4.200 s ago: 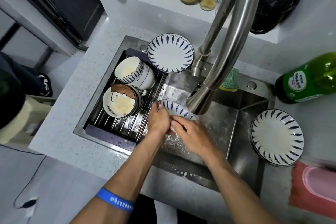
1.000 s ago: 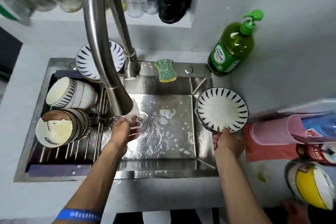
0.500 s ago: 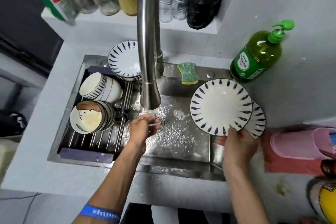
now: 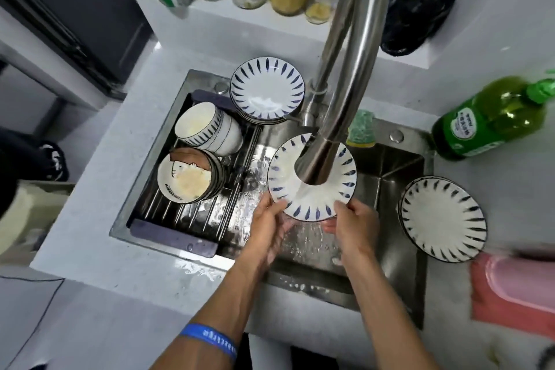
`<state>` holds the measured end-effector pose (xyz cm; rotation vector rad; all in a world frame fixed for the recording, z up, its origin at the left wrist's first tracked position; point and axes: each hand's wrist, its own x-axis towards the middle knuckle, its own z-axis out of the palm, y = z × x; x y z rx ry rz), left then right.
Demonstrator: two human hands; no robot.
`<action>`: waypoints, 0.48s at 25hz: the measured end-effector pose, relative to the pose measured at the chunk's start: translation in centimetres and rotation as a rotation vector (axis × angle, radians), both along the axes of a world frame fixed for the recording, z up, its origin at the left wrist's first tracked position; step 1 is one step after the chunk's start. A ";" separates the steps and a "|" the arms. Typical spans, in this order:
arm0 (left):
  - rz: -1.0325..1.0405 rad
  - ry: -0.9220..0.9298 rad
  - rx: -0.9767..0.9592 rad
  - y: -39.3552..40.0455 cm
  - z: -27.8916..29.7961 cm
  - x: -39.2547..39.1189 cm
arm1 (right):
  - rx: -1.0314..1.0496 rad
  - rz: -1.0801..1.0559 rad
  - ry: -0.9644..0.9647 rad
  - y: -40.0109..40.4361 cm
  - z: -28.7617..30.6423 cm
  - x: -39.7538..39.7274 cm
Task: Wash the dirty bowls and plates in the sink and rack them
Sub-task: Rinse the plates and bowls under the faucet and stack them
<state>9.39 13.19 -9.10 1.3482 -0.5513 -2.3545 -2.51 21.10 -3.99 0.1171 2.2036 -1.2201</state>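
- Head view: I hold the plate (image 4: 312, 189) under the faucet (image 4: 318, 159) spout, over the sink (image 4: 390, 165) basin, water running across its face.
- My left hand (image 4: 268, 225) grips the near-left rim, fingers curled beneath; my right hand (image 4: 354, 227) pinches the near-right rim, thumb on top.
- Tilt the plate toward me so runoff drains into the basin, not onto the counter.
- Rotate the rim between both hands to bring every sector under the stream.
- Wet glaze is likely slippery; keep thumbs on the rim.
- Dirty plates (image 4: 443, 219) wait on the right counter; washed plates (image 4: 267, 88) and bowls (image 4: 207, 129) sit at the rack (image 4: 180, 213), left.
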 end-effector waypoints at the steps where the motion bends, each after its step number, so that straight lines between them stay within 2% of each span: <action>1: 0.027 0.027 0.033 0.4 0.2 0.0 | 0.016 0.008 -0.017 0.1 0.2 -0.4; 3: 0.072 -0.018 0.024 0.2 0.9 0.7 | -0.010 -0.032 -0.190 -0.1 0.0 -0.6; 6: 0.141 -0.221 -0.028 -1.1 1.7 2.0 | 0.031 0.048 -0.441 -0.9 -1.0 0.2; 8: 0.149 -0.279 -0.019 -0.5 1.7 1.7 | 0.076 0.081 -0.431 -0.7 -1.1 0.2; 12: 0.072 -0.132 0.129 2.7 0.8 -0.1 | 0.105 0.005 -0.258 1.7 -1.5 -1.7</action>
